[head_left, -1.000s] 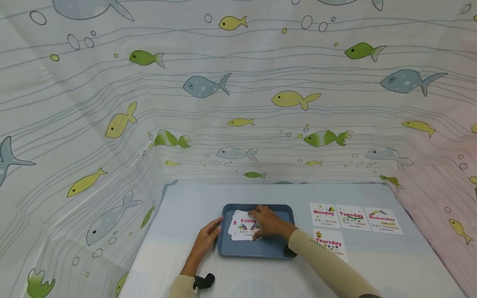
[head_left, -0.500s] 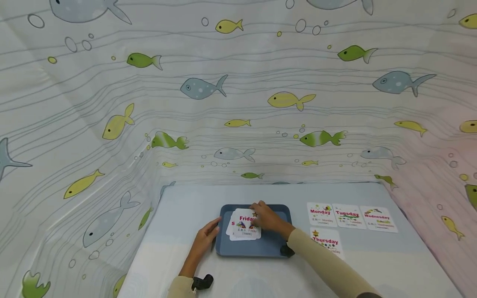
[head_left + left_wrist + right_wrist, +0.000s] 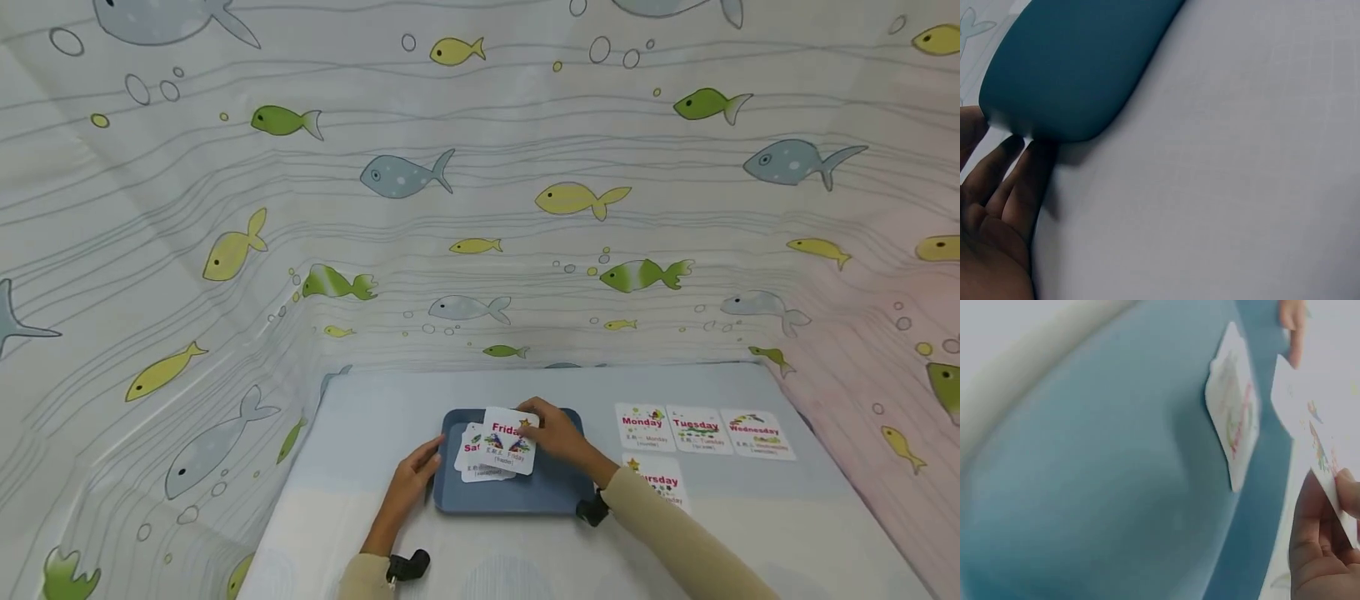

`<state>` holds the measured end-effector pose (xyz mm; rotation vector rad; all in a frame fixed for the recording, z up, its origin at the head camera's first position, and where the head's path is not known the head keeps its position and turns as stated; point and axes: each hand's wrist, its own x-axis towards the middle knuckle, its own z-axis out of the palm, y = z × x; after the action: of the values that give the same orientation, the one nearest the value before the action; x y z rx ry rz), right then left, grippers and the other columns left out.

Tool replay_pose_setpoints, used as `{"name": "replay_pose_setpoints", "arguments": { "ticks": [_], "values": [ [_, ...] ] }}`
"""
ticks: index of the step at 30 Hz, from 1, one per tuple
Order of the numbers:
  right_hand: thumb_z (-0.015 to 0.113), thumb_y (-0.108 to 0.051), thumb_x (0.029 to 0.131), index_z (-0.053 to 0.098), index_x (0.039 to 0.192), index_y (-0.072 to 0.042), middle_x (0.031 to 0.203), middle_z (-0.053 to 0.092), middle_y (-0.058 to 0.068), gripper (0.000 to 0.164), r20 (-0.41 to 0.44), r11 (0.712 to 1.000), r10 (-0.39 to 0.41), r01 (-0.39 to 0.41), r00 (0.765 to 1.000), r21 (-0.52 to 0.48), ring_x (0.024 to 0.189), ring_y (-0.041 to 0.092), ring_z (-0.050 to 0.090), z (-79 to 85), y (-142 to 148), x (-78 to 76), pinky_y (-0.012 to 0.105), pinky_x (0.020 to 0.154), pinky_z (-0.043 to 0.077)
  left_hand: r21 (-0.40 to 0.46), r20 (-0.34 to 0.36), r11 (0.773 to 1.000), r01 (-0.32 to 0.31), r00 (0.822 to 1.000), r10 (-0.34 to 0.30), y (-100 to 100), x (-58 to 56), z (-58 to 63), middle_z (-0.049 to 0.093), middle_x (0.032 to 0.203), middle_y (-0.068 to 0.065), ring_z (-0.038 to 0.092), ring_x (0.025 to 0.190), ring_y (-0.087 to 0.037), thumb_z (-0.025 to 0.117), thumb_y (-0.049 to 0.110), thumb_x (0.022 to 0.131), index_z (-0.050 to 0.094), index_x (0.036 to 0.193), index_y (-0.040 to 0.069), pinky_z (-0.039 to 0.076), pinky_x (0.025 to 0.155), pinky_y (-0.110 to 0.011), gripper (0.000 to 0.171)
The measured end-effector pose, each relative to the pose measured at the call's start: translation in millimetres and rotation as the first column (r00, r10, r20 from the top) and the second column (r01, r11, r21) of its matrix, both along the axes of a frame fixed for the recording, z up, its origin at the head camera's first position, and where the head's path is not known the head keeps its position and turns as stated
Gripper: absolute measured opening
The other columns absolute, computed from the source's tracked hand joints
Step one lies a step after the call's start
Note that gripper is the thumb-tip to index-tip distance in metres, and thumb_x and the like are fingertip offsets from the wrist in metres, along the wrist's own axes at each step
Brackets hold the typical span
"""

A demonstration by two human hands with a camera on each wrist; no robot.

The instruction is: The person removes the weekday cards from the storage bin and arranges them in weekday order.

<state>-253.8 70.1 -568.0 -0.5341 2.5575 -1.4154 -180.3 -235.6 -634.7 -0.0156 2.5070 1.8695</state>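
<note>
Nearest, the left hand (image 3: 407, 483), fingers extended, touches the left rim of the blue rectangular tray (image 3: 555, 492), while just beyond, the right hand (image 3: 558, 433) pinches the squarish white Friday card (image 3: 501, 452), which juts leftward above the tray.

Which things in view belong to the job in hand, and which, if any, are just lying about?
Job:
Friday card, in the right hand
Card pile, "Sat" showing
Blue tray, left hand at its edge
Monday card, Tuesday card, Wednesday card, Thursday card

Just there, though not lying about:
Fish-print backdrop
Black wrist cameras
</note>
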Motion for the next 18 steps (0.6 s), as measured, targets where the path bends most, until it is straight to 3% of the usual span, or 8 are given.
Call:
{"name": "replay_pose_setpoints", "arguments": {
  "ticks": [5, 9, 12, 18],
  "values": [
    [0.071, -0.028, 0.094, 0.064, 0.128, -0.023, 0.109, 0.070, 0.005, 0.036, 0.100, 0.994, -0.058, 0.067, 0.993, -0.086, 0.077, 0.013, 0.058, 1.1, 32.5, 5.2, 0.026, 0.064, 0.046, -0.020, 0.011, 1.000, -0.005, 1.000, 0.005, 0.1, 1.0, 0.5, 0.054, 0.149, -0.003, 0.044, 0.144, -0.025, 0.058, 0.022, 0.102, 0.058, 0.141, 0.017, 0.040, 0.112, -0.023, 0.040],
    [0.070, -0.031, 0.094, 0.064, 0.132, -0.022, 0.095, 0.063, 0.006, 0.039, 0.165, 0.985, -0.087, 0.110, 0.982, -0.130, 0.078, 0.015, 0.054, 4.9, 62.4, 8.8, 0.028, 0.062, 0.043, -0.040, -0.005, 0.999, -0.013, 1.000, 0.013, -0.4, 0.6, 2.4, 0.055, 0.148, -0.004, 0.044, 0.143, -0.027, 0.058, 0.024, 0.102, 0.058, 0.141, 0.016, 0.041, 0.114, -0.029, 0.040],
    [0.068, -0.033, 0.095, 0.063, 0.134, -0.023, 0.086, 0.055, 0.006, 0.040, 0.177, 0.982, -0.137, 0.157, 0.975, -0.108, 0.075, 0.017, 0.048, 7.0, 85.9, 12.4, 0.029, 0.060, 0.041, -0.025, -0.005, 1.000, -0.006, 1.000, 0.006, -0.2, -0.1, 3.1, 0.055, 0.149, -0.003, 0.044, 0.144, -0.027, 0.059, 0.025, 0.102, 0.058, 0.141, 0.016, 0.040, 0.114, -0.029, 0.040],
    [0.067, -0.033, 0.096, 0.060, 0.139, -0.020, 0.089, 0.052, 0.006, 0.044, 0.205, 0.967, -0.224, 0.243, 0.953, -0.072, 0.075, 0.017, 0.047, -0.8, 136.1, 24.1, 0.027, 0.062, 0.041, -0.034, -0.010, 0.999, -0.009, 1.000, 0.009, 3.1, 1.2, 1.1, 0.056, 0.147, -0.004, 0.046, 0.142, -0.027, 0.059, 0.025, 0.101, 0.059, 0.140, 0.016, 0.041, 0.112, -0.025, 0.040]
  ]
}}
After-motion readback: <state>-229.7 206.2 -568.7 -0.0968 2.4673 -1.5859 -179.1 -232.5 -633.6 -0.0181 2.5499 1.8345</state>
